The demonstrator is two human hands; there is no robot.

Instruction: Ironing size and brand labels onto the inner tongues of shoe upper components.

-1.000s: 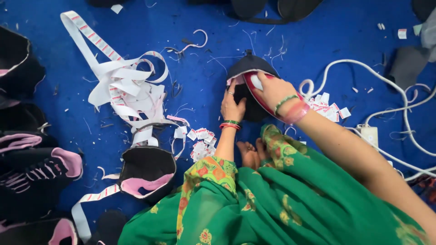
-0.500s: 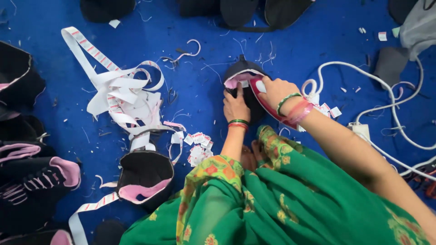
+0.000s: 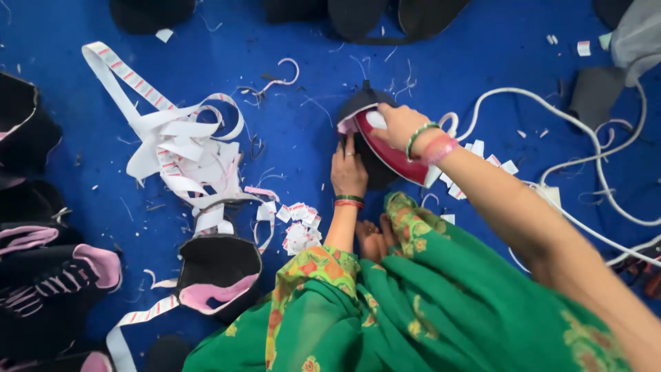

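We see our right hand wrapped around the handle of a red and white iron, fingers closed over the top of it. The iron rests on a black shoe upper lying on the blue floor, a little past centre toward one o'clock in the view. The upper's pink lining shows at its left edge, just beside the iron's nose.

Our left hand lies flat at six o'clock of the upper — fingers stretched out and pressed against its near edge, gripping nothing. Red and green bangles ring both wrists.

A white cord loops away from the iron toward three o'clock, over small white paper tags scattered under our right forearm.

At nine o'clock of the hands sits a tangle of white tape with red marks, well apart from the upper. A heap of small labels lies near our left wrist, toward seven o'clock. Another black upper with pink lining sits at eight o'clock — and more black and pink pieces pile along the left edge. Green patterned cloth fills the bottom of the view.
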